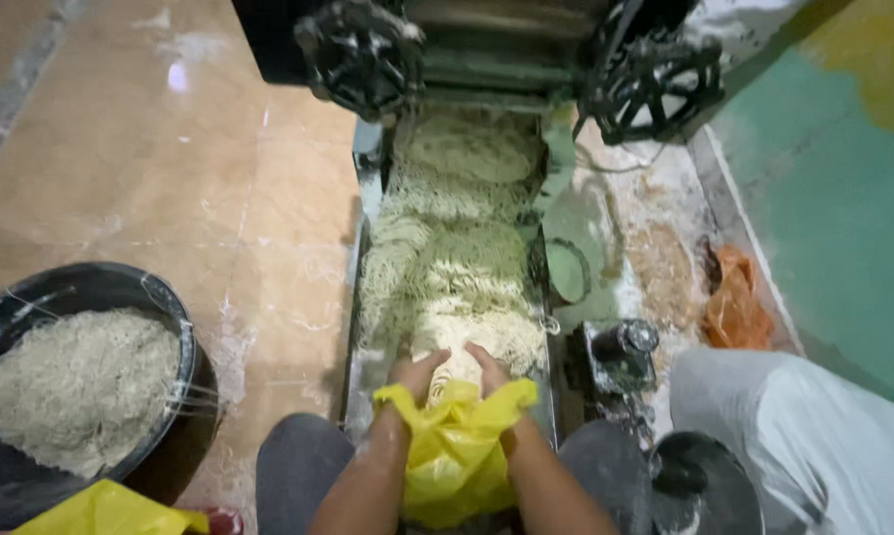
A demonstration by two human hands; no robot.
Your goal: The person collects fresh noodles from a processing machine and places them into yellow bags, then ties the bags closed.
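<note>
**Noodle Chute: Both Hands at the Bag Mouth**

The left hand (pixel 414 374) and right hand (pixel 488 369) hold a yellow plastic bag (pixel 454 446) open at the lower end of the metal chute (pixel 351 327). Each hand pinches the bag's rim, fingers curled over the edge and reaching into the fresh noodles (pixel 457 267). The noodles lie in loose heaps down the chute, from the machine's rollers (pixel 467 69) to the bag mouth.

Handling judgement: the strands look soft, limp and lightly floured, likely to tear if pulled and to clump if squeezed. They are best gathered from beneath in loose bundles. The bag is thin and slack; it holds shape only where gripped at the rim.

A black tub (pixel 169 307) of noodles stands on the tiled floor at left. A second yellow bag (pixel 110 510) lies just beside it. An orange bag (pixel 736 307) rests by the green wall.
</note>
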